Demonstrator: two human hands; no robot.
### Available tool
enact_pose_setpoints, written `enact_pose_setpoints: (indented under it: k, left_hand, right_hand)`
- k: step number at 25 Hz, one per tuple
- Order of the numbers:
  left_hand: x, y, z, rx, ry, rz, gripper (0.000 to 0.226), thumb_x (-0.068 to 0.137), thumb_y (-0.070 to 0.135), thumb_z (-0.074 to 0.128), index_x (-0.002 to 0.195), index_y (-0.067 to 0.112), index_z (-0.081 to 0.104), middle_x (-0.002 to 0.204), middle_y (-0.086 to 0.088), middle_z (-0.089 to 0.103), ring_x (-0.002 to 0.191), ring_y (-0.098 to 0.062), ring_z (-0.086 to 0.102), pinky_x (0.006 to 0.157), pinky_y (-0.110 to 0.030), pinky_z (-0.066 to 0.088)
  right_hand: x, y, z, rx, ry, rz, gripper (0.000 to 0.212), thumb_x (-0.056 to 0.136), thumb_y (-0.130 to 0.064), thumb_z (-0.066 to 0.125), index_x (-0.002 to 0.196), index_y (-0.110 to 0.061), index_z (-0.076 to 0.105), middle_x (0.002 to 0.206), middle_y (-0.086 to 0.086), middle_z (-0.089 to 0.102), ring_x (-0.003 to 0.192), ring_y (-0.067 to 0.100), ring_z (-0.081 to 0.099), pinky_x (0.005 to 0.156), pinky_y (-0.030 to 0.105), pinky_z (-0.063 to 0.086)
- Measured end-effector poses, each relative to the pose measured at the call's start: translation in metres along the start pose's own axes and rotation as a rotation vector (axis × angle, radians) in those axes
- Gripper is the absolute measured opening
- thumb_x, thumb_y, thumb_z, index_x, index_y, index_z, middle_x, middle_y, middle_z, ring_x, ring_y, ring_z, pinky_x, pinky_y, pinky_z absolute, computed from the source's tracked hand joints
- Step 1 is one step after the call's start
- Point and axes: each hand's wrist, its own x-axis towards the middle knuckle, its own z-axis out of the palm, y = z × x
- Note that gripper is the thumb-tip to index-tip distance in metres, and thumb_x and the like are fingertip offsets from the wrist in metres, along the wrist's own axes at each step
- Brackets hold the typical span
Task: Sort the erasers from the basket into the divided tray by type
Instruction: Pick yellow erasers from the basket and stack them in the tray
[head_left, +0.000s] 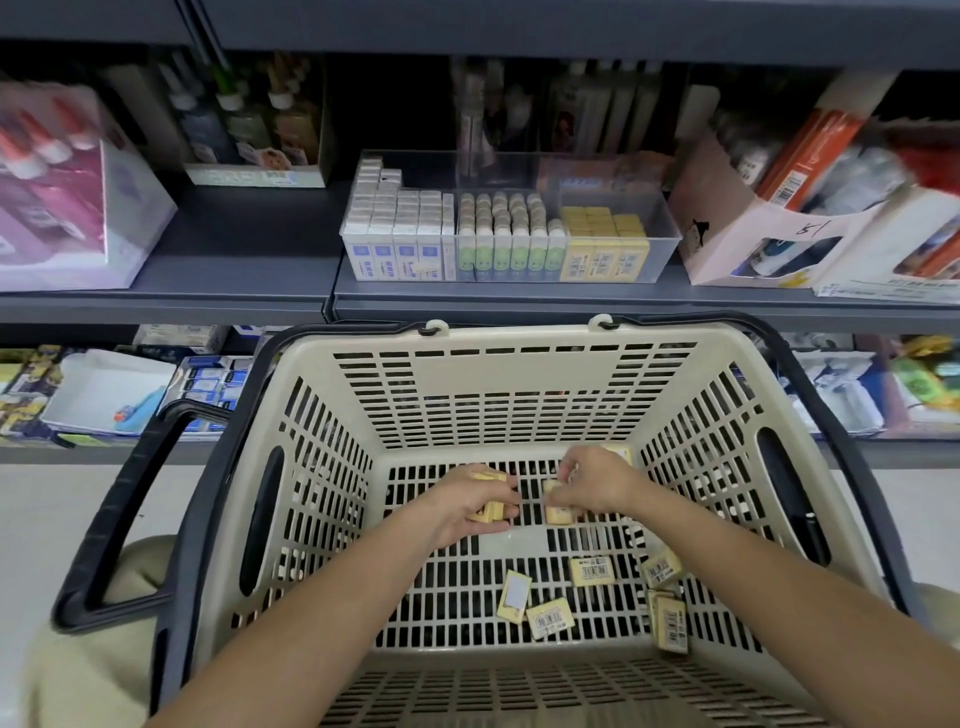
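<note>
Yellow erasers (589, 570) lay loose in the basket (519, 340), the left hand (467, 506) gripped several and the right hand (592, 488) pinched another; stacking them squarely seemed wise before lifting to the divided tray (662, 221) on the shelf (234, 249).

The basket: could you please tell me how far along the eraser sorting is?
Mostly done: the divided tray holds white erasers on the left, green-faced erasers in the middle and shelved yellow erasers on the right, with room behind them. In hand: the left hand grips a yellow bunch and the right hand pinches a single eraser, low in the basket. Left: several loose yellow erasers on its floor.
</note>
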Motion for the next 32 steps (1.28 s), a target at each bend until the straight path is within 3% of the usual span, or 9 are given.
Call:
enact_pose_setpoints:
  k: [4,7,9,12,17,20,23,26,32]
  left_hand:
    - [-0.007,0.003,0.000,-0.106,-0.219,-0.064,0.056,0.064,0.011,0.081,0.116,0.014,0.060,0.109,-0.014,0.067,0.093,-0.026,0.069,0.076,-0.041,0.058]
    - [-0.007,0.005,0.000,-0.096,-0.207,-0.046,0.046,0.071,0.006,0.077,0.113,0.013,0.061,0.101,-0.014,0.070,0.088,-0.024,0.070,0.069,-0.034,0.058]
    - [-0.007,0.005,0.002,-0.047,-0.137,-0.024,0.042,0.074,0.002,0.074,0.113,0.013,0.061,0.106,-0.015,0.067,0.085,-0.022,0.069,0.067,-0.030,0.057]
    - [-0.008,0.005,0.003,-0.022,-0.100,-0.005,0.047,0.072,0.001,0.076,0.115,0.013,0.060,0.111,-0.016,0.066,0.087,-0.022,0.068,0.066,-0.029,0.057]
    - [-0.010,0.006,0.002,-0.077,-0.101,0.020,0.042,0.075,0.001,0.073,0.114,0.012,0.060,0.106,-0.015,0.068,0.082,-0.022,0.066,0.063,-0.029,0.057]
    - [-0.010,0.007,0.002,-0.083,-0.104,0.023,0.042,0.076,0.002,0.072,0.115,0.010,0.059,0.110,-0.016,0.065,0.079,-0.019,0.065,0.061,-0.029,0.055]
    - [-0.009,0.005,0.000,-0.081,-0.096,0.022,0.037,0.080,0.005,0.068,0.115,0.010,0.058,0.098,-0.012,0.066,0.076,-0.018,0.065,0.065,-0.032,0.056]
    - [-0.011,0.007,-0.002,-0.138,-0.157,0.013,0.033,0.080,0.009,0.068,0.112,0.013,0.059,0.098,-0.013,0.066,0.088,-0.024,0.067,0.072,-0.042,0.057]
    - [-0.015,0.014,-0.006,-0.201,-0.228,0.006,0.056,0.063,0.016,0.081,0.115,0.012,0.061,0.091,-0.012,0.071,0.083,-0.024,0.071,0.063,-0.030,0.057]
  right_hand:
    - [-0.008,-0.020,0.003,0.385,-0.127,-0.136,0.025,0.080,-0.018,0.072,0.093,-0.013,0.051,0.066,0.002,0.065,0.053,0.004,0.062,0.052,0.019,0.050]
    - [-0.011,-0.018,-0.002,0.440,-0.188,-0.189,0.022,0.083,-0.007,0.067,0.098,-0.012,0.052,0.074,0.003,0.065,0.060,0.004,0.065,0.059,0.017,0.053]
    - [-0.014,-0.012,-0.003,0.178,-0.189,-0.152,0.025,0.082,-0.015,0.070,0.100,-0.014,0.054,0.081,0.002,0.065,0.066,0.008,0.064,0.061,0.020,0.053]
    - [-0.019,0.011,0.010,-0.535,-0.252,-0.102,0.046,0.075,-0.033,0.075,0.111,-0.015,0.054,0.106,0.001,0.062,0.092,0.016,0.059,0.073,0.029,0.047]
    - [-0.019,0.025,0.029,-0.739,-0.211,-0.175,0.039,0.075,-0.036,0.071,0.104,-0.018,0.054,0.101,-0.002,0.060,0.092,0.017,0.056,0.065,0.028,0.042]
    - [-0.014,0.015,0.016,-0.485,-0.102,-0.152,0.028,0.076,-0.034,0.065,0.097,-0.017,0.058,0.094,-0.001,0.061,0.087,0.017,0.057,0.070,0.030,0.049]
    - [-0.015,-0.008,0.001,0.073,0.056,-0.132,0.020,0.075,-0.031,0.070,0.081,-0.017,0.056,0.078,0.000,0.064,0.068,0.011,0.058,0.058,0.022,0.044]
    - [-0.022,-0.025,-0.002,0.499,-0.035,-0.130,0.019,0.080,-0.024,0.070,0.079,-0.014,0.054,0.074,0.007,0.069,0.058,0.008,0.063,0.048,0.016,0.044]
    - [-0.028,-0.032,0.000,0.642,-0.076,-0.172,0.011,0.083,-0.009,0.067,0.082,-0.009,0.056,0.068,0.008,0.066,0.054,0.007,0.064,0.049,0.016,0.049]
